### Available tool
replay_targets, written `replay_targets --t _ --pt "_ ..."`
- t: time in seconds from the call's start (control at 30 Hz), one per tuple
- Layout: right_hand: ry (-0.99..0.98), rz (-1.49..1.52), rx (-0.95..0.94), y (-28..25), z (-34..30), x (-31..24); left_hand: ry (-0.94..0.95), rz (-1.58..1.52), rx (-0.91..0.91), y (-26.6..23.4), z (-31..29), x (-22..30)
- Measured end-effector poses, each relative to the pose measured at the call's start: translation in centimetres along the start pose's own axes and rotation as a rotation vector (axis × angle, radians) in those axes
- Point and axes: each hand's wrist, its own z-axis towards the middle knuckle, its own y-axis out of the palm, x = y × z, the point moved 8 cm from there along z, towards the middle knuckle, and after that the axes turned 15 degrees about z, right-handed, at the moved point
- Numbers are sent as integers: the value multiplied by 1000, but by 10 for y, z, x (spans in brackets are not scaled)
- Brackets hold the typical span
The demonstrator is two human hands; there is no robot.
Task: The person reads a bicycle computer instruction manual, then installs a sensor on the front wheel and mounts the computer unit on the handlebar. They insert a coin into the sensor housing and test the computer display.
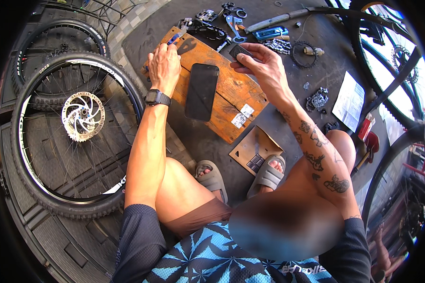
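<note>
My left hand rests at the far left end of a low wooden bench, its fingers curled down. A slim blue-ended piece shows beside the fingertips; what lies under the hand is hidden. My right hand is raised over the bench's right side, closed in a pinch on a small black fob-like piece. Between the hands a black smartphone lies on the bench, screen up and dark. A dark wrench-shaped mark is on the wood.
On my left lie bicycle wheels, the nearer with a silver disc rotor. Beyond the bench are a crank arm, a blue tool, a chainring and chain. A cardboard piece lies near my feet; white paper lies right.
</note>
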Motion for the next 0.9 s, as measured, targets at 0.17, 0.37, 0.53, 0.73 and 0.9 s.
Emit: replay_targets --t 0.17,0.37,0.53,0.73,0.9 --pt "5 -13 12 -1 1 2 -24 -85 -85 4 0 -8" --pt "-2 -68 37 -3 1 0 27 -164 -138 8 0 -11" --pt "-42 -73 55 -1 1 -3 59 -342 -229 18 -2 -8" --pt "-103 -60 126 -1 4 -10 40 -490 187 -60 2 13" --pt "-119 -5 139 1 9 -8 10 -899 6 -106 -28 72"
